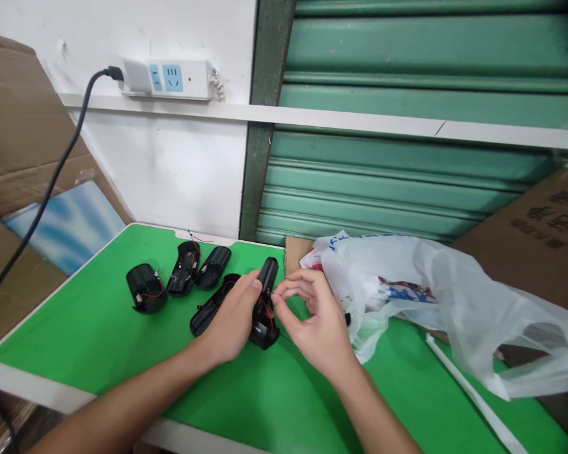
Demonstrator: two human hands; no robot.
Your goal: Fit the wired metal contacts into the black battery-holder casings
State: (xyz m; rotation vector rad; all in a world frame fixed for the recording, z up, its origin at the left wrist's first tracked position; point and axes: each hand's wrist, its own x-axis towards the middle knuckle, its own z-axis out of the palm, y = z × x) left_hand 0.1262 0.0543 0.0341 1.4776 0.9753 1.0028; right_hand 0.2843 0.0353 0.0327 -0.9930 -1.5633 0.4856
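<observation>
1. left hand [234, 318] grips the black casing [264, 334], inward from the surface's [99, 359] far edge.
2. right hand [319, 321] pinches at its thin wires [267, 310].
3. likely light, stiff; wires fragile, so hold casing sides.

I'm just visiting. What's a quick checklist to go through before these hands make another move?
1. Left hand steadying the black casing: ok.
2. Right hand fingertips at the casing: ok.
3. Those fingertips gripping a wire: cannot tell, too small.
4. Wires of the rear casings tucked in: not ok, some stick out.
5. Plastic bag apart from the held casing: ok.
</observation>
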